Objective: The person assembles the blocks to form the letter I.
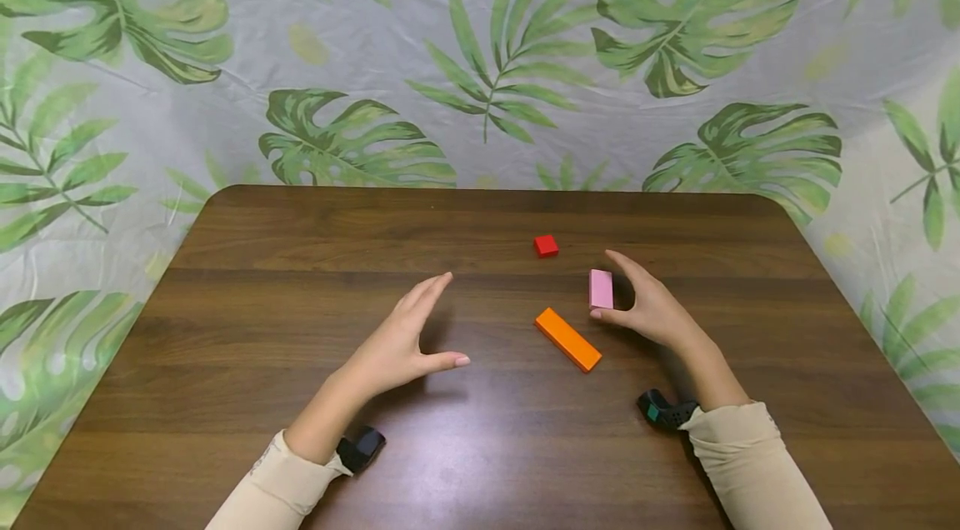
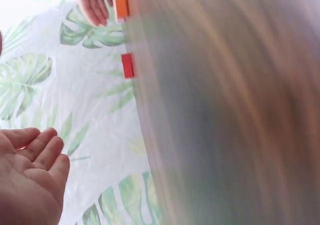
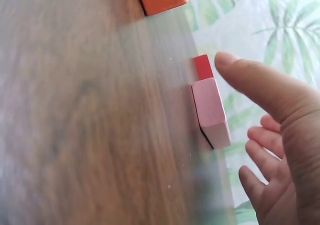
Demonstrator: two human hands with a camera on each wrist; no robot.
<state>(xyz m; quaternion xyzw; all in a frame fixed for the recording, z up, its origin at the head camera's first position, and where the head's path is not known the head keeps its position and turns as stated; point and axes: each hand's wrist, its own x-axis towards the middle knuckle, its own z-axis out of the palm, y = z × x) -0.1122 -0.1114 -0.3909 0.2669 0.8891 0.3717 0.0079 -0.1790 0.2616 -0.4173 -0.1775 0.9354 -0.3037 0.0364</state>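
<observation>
A pink block (image 1: 601, 289) lies on the table between the thumb and fingers of my right hand (image 1: 654, 307). In the right wrist view, a gap shows between that block (image 3: 210, 105) and the spread fingers. An orange bar-shaped block (image 1: 567, 339) lies slantwise to the left of my right hand. Farther back is a small red block (image 1: 546, 246). My left hand (image 1: 397, 342) hovers over the table, left of the blocks, thumb spread from the fingers and nothing held. Its palm and fingers show at the lower left of the left wrist view.
The brown wooden table (image 1: 225, 330) has rounded far corners. Behind it hangs a pale cloth (image 1: 510, 155) printed with green leaves. Each wrist wears a dark strapped device, such as the right one (image 1: 666, 411) below the cuff.
</observation>
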